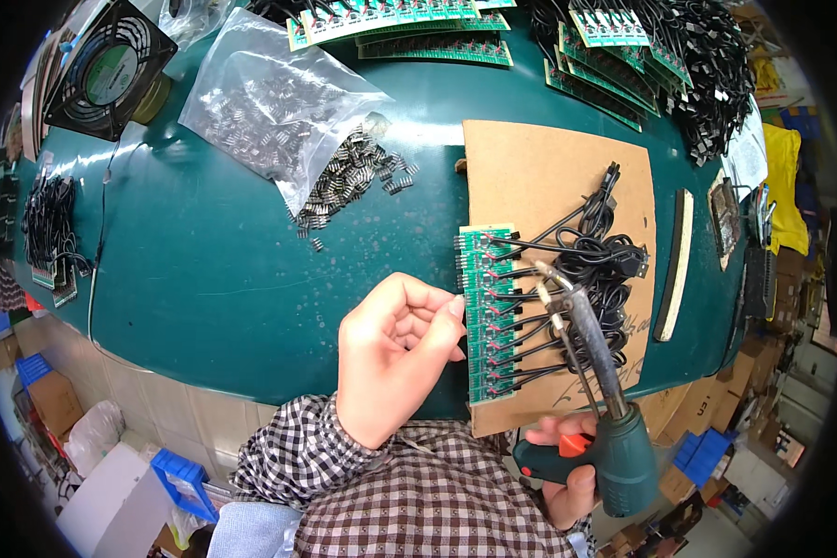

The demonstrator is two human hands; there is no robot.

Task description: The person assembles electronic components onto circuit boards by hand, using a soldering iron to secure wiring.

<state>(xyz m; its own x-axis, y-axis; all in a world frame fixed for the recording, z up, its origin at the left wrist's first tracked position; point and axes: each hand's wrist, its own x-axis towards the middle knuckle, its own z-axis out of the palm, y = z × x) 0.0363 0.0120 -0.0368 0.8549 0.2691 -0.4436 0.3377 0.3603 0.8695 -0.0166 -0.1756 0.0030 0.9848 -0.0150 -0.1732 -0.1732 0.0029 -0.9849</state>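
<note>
While your left hand (391,353) has thumb and forefinger pinched together at the left edge of the green circuit board (486,321) (can't tell if anything's between them), your right hand (568,502) has its fingers clamped round the soldering gun (627,465), tip angled far and a bit left. Board's on the cardboard's (539,172) left side, long axis near to far, black cables (593,249) trailing off right.

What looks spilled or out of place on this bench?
Small black-and-silver parts lie loose on the glossy green tabletop beside a clear plastic bag of similar pieces. They look spilled, some strayed from the heap, though possibly poured deliberately.
</note>
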